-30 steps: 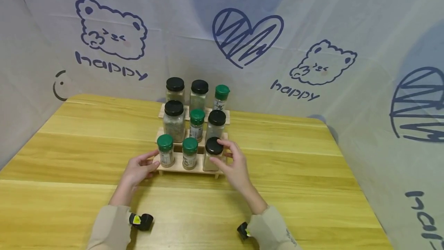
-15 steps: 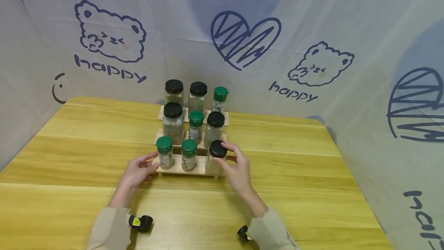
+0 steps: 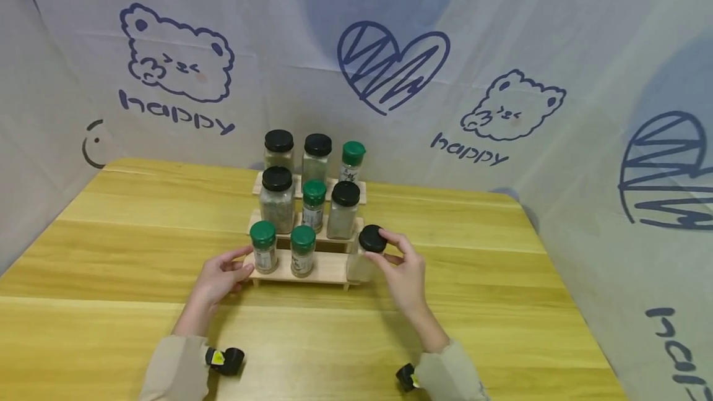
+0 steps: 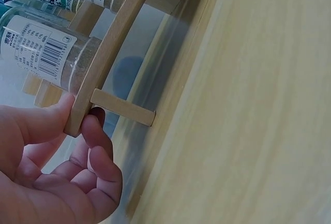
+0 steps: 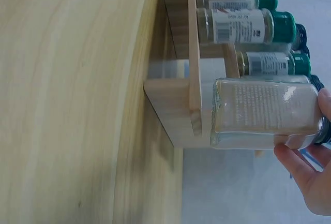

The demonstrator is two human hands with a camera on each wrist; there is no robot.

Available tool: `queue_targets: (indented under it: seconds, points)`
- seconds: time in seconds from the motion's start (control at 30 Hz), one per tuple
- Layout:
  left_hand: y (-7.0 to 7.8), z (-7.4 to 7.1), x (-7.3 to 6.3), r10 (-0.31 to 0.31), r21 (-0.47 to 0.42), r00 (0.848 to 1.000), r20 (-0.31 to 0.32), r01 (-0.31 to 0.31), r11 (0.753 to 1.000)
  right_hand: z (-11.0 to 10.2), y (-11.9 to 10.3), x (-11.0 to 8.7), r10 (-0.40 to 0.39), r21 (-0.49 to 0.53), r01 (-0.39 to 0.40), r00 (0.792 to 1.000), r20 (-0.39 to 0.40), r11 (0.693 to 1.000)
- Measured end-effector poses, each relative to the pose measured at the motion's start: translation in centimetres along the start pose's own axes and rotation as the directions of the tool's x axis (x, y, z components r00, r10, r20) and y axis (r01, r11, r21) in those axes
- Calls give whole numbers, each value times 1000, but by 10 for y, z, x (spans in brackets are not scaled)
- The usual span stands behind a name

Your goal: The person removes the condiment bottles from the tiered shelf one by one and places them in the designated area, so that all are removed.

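My right hand point(image 3: 406, 271) grips a square glass spice jar point(image 3: 361, 268) by its black lid and neck. The jar is tilted slightly at the right end of the rack's front tier; in the right wrist view a small gap shows between its base and the shelf board. With thumb and fingers, my left hand point(image 4: 62, 167) pinches the left end of the front board of the wooden tiered spice rack point(image 3: 331, 270). Two green-capped spice bottles, one on the left point(image 3: 264, 252) and one in the middle point(image 3: 302, 254), stand on that front tier.
Behind, the middle tier bears a large black-lidded jar point(image 3: 276, 203), a green-capped bottle point(image 3: 313, 209) and another black-lidded jar point(image 3: 342, 212). More jars stand on the back tier, close to a printed cloth backdrop point(image 3: 278, 79). The rack sits on a wooden table point(image 3: 473, 289).
My right hand has drawn the black-lidded jar rightward and off its place on the front tier. My left hand keeps its hold on the rack's left end.
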State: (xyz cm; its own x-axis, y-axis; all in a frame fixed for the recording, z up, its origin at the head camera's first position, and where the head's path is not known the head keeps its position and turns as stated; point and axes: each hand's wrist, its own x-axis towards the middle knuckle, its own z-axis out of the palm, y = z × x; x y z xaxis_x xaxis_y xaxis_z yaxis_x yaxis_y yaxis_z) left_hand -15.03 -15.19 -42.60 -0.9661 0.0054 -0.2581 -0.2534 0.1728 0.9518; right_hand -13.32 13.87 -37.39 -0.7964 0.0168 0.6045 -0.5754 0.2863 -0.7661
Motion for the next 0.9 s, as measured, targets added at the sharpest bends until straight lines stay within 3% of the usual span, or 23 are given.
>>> queue_targets:
  seconds: [0.3, 0.63, 0.9]
  points:
    - [-2, 0, 1, 6, 5, 1000, 0, -6, 1000, -16, 23, 2, 35, 19, -34, 998, -57, 999]
    - [-2, -1, 2, 14, -9, 1000, 6, -14, 1000, -22, 16, 14, 70, -1, -70, 993, -98, 998]
    - [-3, -1, 1, 6, -27, 1000, 0, -6, 1000, -21, 47, 20, 86, -57, -93, 989, -120, 994]
